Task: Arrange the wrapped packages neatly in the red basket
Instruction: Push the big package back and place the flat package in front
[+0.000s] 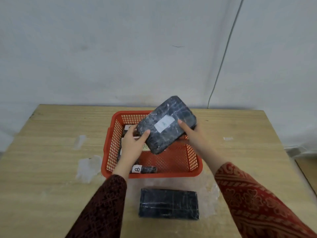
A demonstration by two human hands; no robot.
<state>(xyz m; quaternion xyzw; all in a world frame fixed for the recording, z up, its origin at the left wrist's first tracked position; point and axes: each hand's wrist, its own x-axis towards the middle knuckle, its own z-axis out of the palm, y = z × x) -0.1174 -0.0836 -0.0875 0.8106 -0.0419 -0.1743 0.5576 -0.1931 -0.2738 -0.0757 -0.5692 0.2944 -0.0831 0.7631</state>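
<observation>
A dark, plastic-wrapped package with a white label point(167, 124) is held tilted above the red basket point(180, 164). My left hand point(133, 142) grips its near-left end, and my right hand point(192, 133) holds its right edge. Inside the basket, along the left side, lie smaller wrapped packages, one with a label marked "B" point(145, 169); my left hand and the held package partly hide the others. Another dark wrapped package point(169, 204) lies flat on the table in front of the basket.
The basket stands on a wooden table point(51, 152) with pale patches on its surface. A grey wall rises behind the table's far edge, with a thin cable point(221, 66) running down it at the right.
</observation>
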